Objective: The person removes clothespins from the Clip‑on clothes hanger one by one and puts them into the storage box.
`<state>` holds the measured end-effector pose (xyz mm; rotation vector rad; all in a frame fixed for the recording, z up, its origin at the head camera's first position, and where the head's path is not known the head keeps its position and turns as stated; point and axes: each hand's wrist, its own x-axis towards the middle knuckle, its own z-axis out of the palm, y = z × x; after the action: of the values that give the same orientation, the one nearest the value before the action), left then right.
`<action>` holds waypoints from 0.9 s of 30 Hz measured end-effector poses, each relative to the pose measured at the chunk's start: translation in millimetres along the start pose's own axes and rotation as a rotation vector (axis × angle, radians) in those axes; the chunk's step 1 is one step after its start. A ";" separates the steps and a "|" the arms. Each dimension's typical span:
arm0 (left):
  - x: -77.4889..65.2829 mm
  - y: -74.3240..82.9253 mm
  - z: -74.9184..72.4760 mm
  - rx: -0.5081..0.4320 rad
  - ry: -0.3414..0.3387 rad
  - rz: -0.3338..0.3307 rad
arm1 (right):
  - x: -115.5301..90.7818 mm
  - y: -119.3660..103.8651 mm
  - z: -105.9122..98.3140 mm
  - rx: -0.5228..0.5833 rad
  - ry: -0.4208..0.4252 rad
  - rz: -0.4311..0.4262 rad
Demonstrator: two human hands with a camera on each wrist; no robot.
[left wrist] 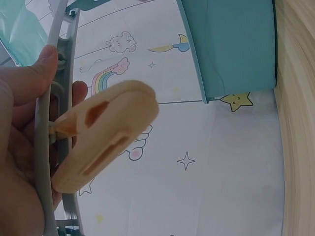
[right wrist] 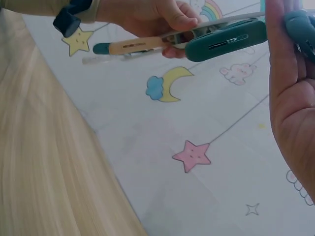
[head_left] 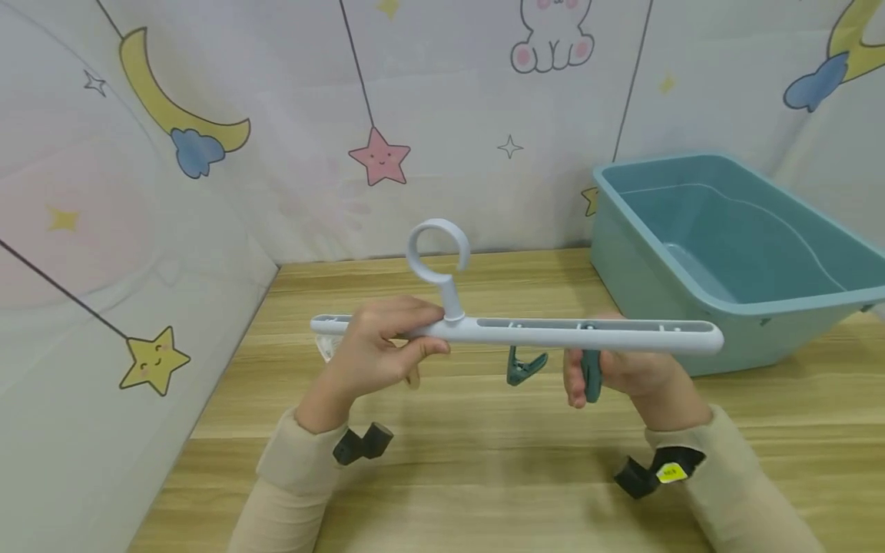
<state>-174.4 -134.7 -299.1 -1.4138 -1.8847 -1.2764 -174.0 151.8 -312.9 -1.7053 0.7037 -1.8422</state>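
My left hand (head_left: pixel 383 342) grips the bar of a white clip hanger (head_left: pixel 525 332) beside the base of its round hook, thumb along the front. The bar is held up level above the table. A tan clip (left wrist: pixel 106 132) hangs beneath the left hand, and a pale clear clip (head_left: pixel 326 346) shows near the bar's left end. Right of the hook, a dark green clip (head_left: pixel 523 369) dangles freely. Farther right, my right hand (head_left: pixel 636 376) is partly behind the bar, its fingers around another green clip (head_left: pixel 591 376); the bar hides part of this hand.
A blue-green plastic bin (head_left: pixel 691 292) stands at the back right, close behind the bar's right end. The wood-grain table (head_left: pixel 484 476) meets a printed cloth backdrop (head_left: pixel 470 200) at the back and left. Dark cameras (head_left: pixel 362 443) are strapped on both wrists.
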 end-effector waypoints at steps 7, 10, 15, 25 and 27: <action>2.3 0.9 3.2 0.080 0.034 0.019 | -9.4 -8.4 -1.2 -0.039 0.077 0.034; 2.8 1.8 4.2 0.108 0.037 0.024 | -10.5 -8.8 -1.8 -0.053 0.064 0.026; 3.1 2.6 5.7 0.144 0.046 0.031 | -15.2 -8.9 -2.8 -0.058 0.059 0.040; 3.0 3.5 3.6 0.138 0.116 0.002 | -25.5 -14.1 -4.7 -0.076 0.136 0.143; 3.0 4.7 1.6 0.152 0.124 -0.005 | -27.1 -19.7 -5.0 -0.143 0.180 0.157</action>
<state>-170.9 -131.7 -295.6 -1.2248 -1.8605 -1.1686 -177.9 184.8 -319.2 -1.5332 1.0350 -1.8887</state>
